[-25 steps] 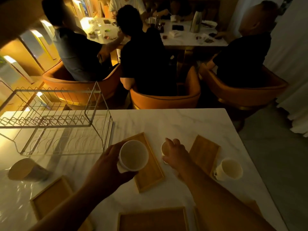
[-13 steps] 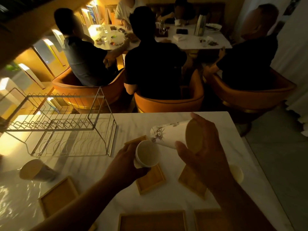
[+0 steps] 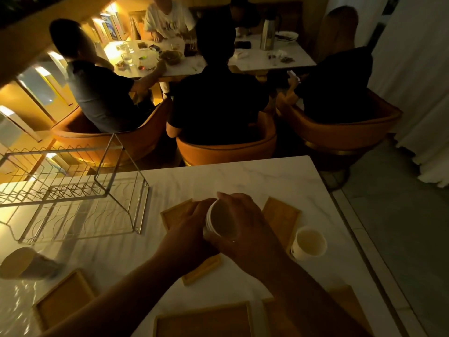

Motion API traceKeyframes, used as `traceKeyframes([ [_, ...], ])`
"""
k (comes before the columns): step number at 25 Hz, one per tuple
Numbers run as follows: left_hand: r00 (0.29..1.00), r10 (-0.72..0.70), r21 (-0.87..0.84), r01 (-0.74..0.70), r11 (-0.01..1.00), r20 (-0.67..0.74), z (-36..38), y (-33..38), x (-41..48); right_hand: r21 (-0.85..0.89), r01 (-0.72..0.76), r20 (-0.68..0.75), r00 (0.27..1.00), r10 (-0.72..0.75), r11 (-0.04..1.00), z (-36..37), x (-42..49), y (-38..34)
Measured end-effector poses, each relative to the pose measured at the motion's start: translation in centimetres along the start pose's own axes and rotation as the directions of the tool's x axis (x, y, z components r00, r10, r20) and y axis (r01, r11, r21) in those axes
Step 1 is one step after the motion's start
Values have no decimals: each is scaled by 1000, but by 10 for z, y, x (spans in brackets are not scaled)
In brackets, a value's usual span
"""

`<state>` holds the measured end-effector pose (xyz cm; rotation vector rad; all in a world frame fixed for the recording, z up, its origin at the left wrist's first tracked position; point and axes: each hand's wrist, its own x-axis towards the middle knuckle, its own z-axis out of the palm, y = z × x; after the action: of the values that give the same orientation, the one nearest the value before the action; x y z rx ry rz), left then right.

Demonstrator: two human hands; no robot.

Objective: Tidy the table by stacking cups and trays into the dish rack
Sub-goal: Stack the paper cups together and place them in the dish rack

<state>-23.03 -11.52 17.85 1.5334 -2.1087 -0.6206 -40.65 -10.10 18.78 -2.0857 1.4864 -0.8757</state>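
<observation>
Both of my hands meet over the table's middle around a white cup [image 3: 222,221] whose mouth faces up. My left hand [image 3: 187,229] wraps its left side and my right hand [image 3: 245,229] grips its right side and rim. Whether a second cup sits under it I cannot tell. They hover above a wooden tray [image 3: 175,211]. Another white cup [image 3: 309,243] stands upright to the right, beside a second wooden tray [image 3: 283,217]. A third cup [image 3: 18,262] lies tipped at the left edge. The wire dish rack [image 3: 73,190] stands at the left, with nothing in it.
More wooden trays lie near me: one at front left [image 3: 63,299], one at front centre [image 3: 204,321], one partly under my right arm [image 3: 349,302]. Beyond the marble table [image 3: 243,176], three people sit in orange chairs [image 3: 228,149]. The floor drops off on the right.
My right hand lifted a decorated cup on its side, then brought it down upright at the cup in my left hand. Both hands now close around one visible cup. The camera tilted up.
</observation>
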Motion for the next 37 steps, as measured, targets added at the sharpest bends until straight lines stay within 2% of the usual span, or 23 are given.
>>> traceKeyframes([
  [4, 1000, -9, 19, 9, 1000, 20, 7, 9, 3, -41, 24, 4, 1000, -24, 999, 1, -5, 5],
  [6, 1000, -19, 26, 19, 999, 17, 10, 8, 2, 32, 21, 85, 996, -23, 999, -5, -7, 16],
  [8, 999, -41, 14, 41, 999, -10, 13, 6, 2, 98, -33, 87, 996, 25, 995, -15, -16, 45],
  [9, 999, -42, 3, 42, 999, -17, 14, 5, 1, 66, -94, 46, 995, 91, 993, -20, -23, 66],
  [11, 999, -32, -7, 32, 999, -7, 16, 6, 0, -182, -260, -60, 966, 253, 948, -32, -38, 115],
  [13, 999, -37, 1, 37, 999, -5, 17, 10, -1, -441, -392, -71, 912, 404, 807, -40, -56, 160],
  [14, 999, -39, 13, 40, 999, -15, 17, 12, -2, -508, -430, -41, 878, 478, 746, -42, -63, 176],
  [16, 999, -37, 45, 38, 998, -23, 20, 17, -5, -556, -459, 39, 818, 574, 693, -40, -75, 198],
  [20, 999, -47, 72, 48, 996, -23, 22, 19, -11, -518, -489, 45, 804, 594, 701, -40, -87, 208],
  [22, 998, -57, 74, 59, 996, -22, 20, 13, -14, -433, -520, -40, 827, 561, 737, -50, -83, 192],
  [24, 997, -72, 47, 73, 996, -22, 19, 4, -18, -127, -481, -157, 873, 461, 868, -61, -74, 158],
  [26, 995, -93, 20, 93, 995, -31, 18, -8, -24, 182, -279, -259, 911, 319, 943, -68, -58, 102],
  [27, 994, -102, 10, 103, 995, -35, 16, -14, -27, 223, -170, -279, 932, 230, 960, -69, -50, 71],
  [29, 992, -117, -14, 117, 993, -38, 10, -27, -34, 198, 0, -268, 962, 55, 980, -64, -37, 16],
  [31, 991, -125, -37, 123, 992, -56, 0, -40, -43, 157, 64, -192, 981, -33, 985, -49, -27, -23],
  [34, 984, -119, -74, 110, 991, -132, -29, -64, -63, 106, 54, -8, 999, -53, 993, -7, -11, -68],
  [37, 977, -115, -65, 105, 992, -178, -66, -101, -93, 25, 63, 114, 991, -65, 998, 55, 3, -111],
])
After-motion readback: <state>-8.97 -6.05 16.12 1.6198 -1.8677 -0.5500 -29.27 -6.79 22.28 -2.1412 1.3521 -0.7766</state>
